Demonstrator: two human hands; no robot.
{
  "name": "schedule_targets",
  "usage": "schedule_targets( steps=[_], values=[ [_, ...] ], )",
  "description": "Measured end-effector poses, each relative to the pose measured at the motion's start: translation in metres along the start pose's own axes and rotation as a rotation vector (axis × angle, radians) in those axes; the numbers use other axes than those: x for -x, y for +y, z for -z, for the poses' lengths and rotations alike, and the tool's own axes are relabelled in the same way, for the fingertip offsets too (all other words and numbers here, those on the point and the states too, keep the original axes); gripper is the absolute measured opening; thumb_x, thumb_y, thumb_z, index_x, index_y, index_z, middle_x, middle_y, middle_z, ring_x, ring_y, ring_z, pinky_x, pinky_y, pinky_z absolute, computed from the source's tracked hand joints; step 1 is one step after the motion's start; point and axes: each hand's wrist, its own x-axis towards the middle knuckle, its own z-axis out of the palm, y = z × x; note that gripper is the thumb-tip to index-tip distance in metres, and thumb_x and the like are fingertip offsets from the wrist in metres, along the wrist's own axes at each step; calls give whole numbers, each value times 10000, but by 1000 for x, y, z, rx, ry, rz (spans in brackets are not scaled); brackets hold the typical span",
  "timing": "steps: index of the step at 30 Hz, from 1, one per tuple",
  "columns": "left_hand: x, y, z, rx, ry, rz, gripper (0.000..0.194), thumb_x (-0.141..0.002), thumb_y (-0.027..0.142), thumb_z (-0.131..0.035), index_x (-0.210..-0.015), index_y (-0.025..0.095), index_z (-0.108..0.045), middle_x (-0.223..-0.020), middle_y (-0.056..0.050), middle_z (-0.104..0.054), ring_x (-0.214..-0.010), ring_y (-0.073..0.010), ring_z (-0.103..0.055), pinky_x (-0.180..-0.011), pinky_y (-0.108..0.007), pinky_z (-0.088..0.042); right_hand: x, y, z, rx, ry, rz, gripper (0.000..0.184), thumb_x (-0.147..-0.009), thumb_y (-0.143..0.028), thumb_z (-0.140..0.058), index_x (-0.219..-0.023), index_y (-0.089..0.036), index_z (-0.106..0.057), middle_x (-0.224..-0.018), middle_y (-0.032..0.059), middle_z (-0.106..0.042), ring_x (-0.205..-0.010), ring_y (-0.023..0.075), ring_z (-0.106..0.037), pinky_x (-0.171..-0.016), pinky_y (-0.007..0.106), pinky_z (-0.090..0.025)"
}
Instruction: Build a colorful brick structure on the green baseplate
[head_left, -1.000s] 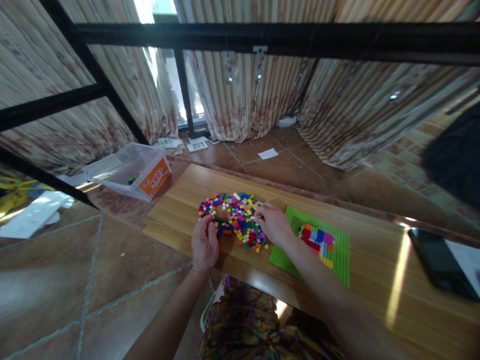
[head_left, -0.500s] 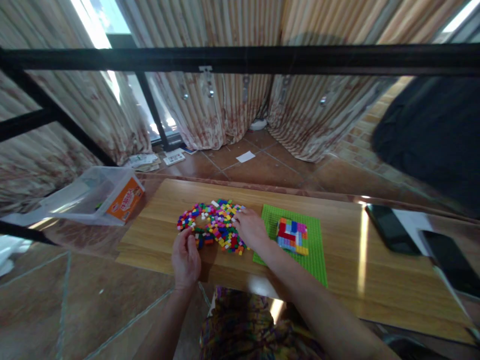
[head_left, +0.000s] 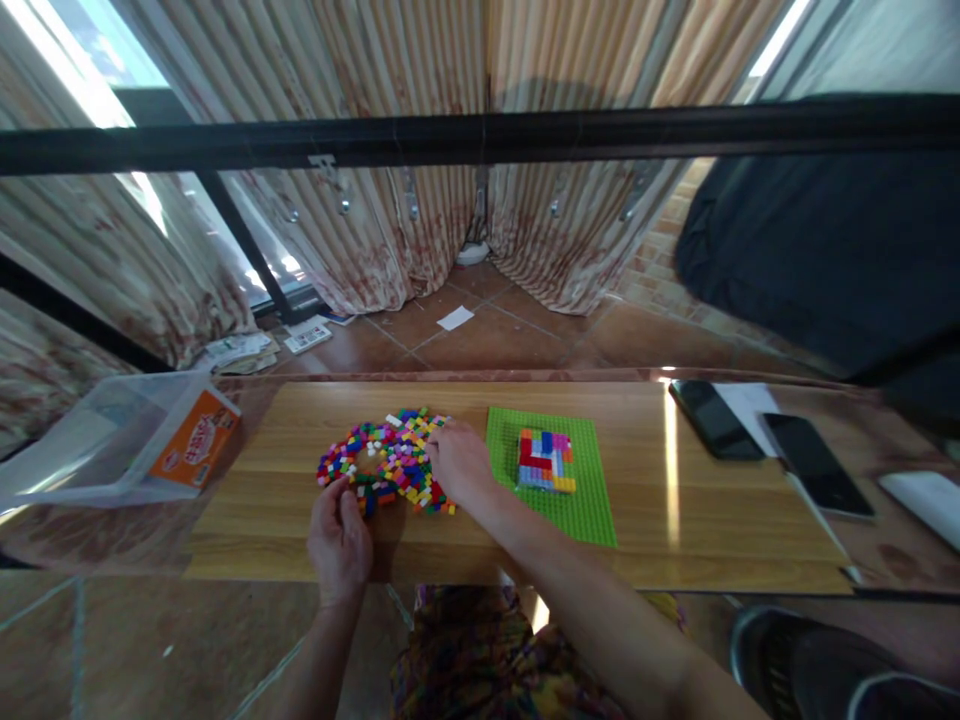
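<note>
A loose pile of small colourful toy building bricks (head_left: 405,455) lies on the wooden board. At its lower left edge is my left hand (head_left: 341,540), palm turned inward, fingers loosely bent and thumb apart, with nothing visible in it. My right hand (head_left: 463,465) reaches into the pile's right side; its fingers point down, drawn together among the bricks. Their tips are partly hidden, so what they pinch does not show. Right of that hand lies a green baseplate (head_left: 592,500), bearing a low square block of joined bricks (head_left: 536,465) in red, blue, white, yellow, orange and pink.
A clear plastic box (head_left: 97,430) with an orange label stands left of the wooden board (head_left: 247,520). Two dark phones (head_left: 716,420) and white paper (head_left: 746,405) lie at the right. A black metal rail (head_left: 450,140) crosses before the curtains. A shoe (head_left: 765,650) shows lower right.
The view has shifted, so the board and bricks sit further left in the picture. Both hands keep about the same places at the pile; the built block looks unchanged.
</note>
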Motion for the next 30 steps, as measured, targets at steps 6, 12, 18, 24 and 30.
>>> schedule_targets(
  steps=[6, 12, 18, 24, 30],
  values=[
    [1, -6, -3, 30, -5, 33, 357, -911, 392, -414, -1127, 188, -613, -1069, -83, -661, -927, -207, -628, -823, -355, -515, 59, 48, 49, -391, 293, 11, 235, -902, -313, -498, -875, -206, -705, -866, 33, -714, -766, 145, -622, -702, 241, -439],
    [0, -6, -3, 11, -6, 27, 368, -907, 396, -419, -1132, 183, -617, -1099, -96, -658, -968, -222, -619, -855, -373, -508, 81, 154, 57, -543, 434, -468, 335, -773, -442, -588, -822, -151, -746, -743, 63, -726, -683, 192, -637, -633, 280, -441],
    [-1, -6, -3, 17, 3, 4, 362, -887, 392, -436, -1118, 183, -620, -1077, -86, -665, -973, -226, -621, -878, -389, -506, 70, 180, 45, -547, 483, -573, 374, -710, -473, -615, -783, -136, -758, -689, 67, -720, -634, 190, -635, -588, 274, -428],
    [-1, -6, -4, 16, 1, 5, 363, -872, 400, -457, -1115, 185, -620, -1057, -87, -666, -949, -223, -624, -866, -380, -505, 64, 175, 47, -529, 487, -577, 375, -665, -483, -649, -780, -146, -765, -700, 72, -725, -660, 202, -647, -584, 276, -434],
    [-1, -5, -4, 7, -4, 0, 368, -859, 405, -472, -1112, 182, -619, -1053, -91, -668, -947, -229, -625, -873, -380, -499, 61, 174, 38, -779, 514, -547, 438, -609, -536, -692, -752, -125, -738, -690, 72, -714, -630, 177, -628, -598, 273, -459]
  ],
)
